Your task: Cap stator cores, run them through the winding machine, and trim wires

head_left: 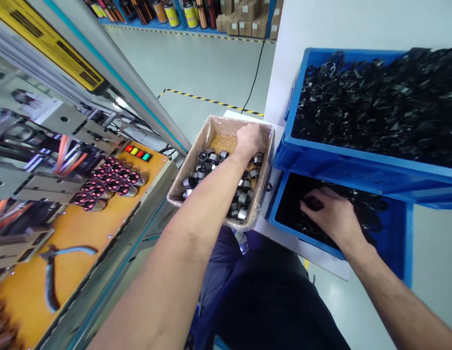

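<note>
My left hand (251,138) reaches into a plastic-lined cardboard box (192,158), near its far right corner. Its fingers are curled down and what they hold, if anything, is hidden. Several short silver and black cylinders (244,198) lie in the box. Over the lower blue bin (404,243), my right hand (330,209) has its thumb and fingers closed around a small black part (313,201). More black parts (372,211) lie in that bin, beneath and beside the hand.
An upper blue bin (357,160) heaped with black parts overhangs the lower one. At left, a machine's orange worktop (83,272) bears pliers (51,277), shiny reddish cylinders (113,182) and coloured buttons (137,152). A slanted metal post (138,87) rises beside the box.
</note>
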A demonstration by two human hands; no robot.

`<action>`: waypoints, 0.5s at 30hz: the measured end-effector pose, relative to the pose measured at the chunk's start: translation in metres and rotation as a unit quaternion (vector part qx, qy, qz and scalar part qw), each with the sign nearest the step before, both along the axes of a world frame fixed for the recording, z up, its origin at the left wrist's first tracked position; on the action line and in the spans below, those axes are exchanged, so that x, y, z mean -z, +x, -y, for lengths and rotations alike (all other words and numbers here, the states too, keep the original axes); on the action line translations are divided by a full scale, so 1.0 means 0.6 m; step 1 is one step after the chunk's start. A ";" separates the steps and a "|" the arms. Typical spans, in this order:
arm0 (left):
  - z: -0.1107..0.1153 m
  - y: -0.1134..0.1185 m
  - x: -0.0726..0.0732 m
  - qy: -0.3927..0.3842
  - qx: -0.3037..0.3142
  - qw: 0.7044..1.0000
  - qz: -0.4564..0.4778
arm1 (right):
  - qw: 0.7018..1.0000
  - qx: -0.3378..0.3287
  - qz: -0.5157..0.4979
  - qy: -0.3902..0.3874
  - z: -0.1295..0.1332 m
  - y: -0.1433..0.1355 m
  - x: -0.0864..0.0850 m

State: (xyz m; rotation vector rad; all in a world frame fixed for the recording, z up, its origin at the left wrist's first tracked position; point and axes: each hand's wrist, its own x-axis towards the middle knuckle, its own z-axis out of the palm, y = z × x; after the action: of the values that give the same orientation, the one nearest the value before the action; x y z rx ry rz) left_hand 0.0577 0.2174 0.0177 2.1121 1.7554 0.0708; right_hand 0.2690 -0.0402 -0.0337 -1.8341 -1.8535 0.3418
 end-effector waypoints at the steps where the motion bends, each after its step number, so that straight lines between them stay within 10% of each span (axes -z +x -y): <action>1: 0.000 -0.012 -0.001 -0.002 -0.015 0.999 0.031 | 1.000 0.004 -0.004 0.007 0.000 0.000 -0.001; 5: 0.015 -0.081 -0.012 -0.038 -0.103 0.956 0.274 | 0.999 0.009 -0.021 0.049 0.000 0.001 -0.007; 11: 0.127 -0.138 -0.052 -0.192 -0.248 0.649 0.693 | 0.995 -0.017 -0.043 0.089 -0.002 0.002 -0.023; 15: 0.238 -0.115 -0.053 -0.255 -0.241 0.580 0.736 | 0.989 -0.027 -0.078 0.121 0.004 -0.026 -0.068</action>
State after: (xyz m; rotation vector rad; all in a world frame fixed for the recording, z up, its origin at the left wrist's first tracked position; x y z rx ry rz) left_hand -0.0115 0.0748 0.0493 0.4738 0.8858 0.9935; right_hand 0.2531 -0.0428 0.0070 -1.5526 -1.7568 0.2591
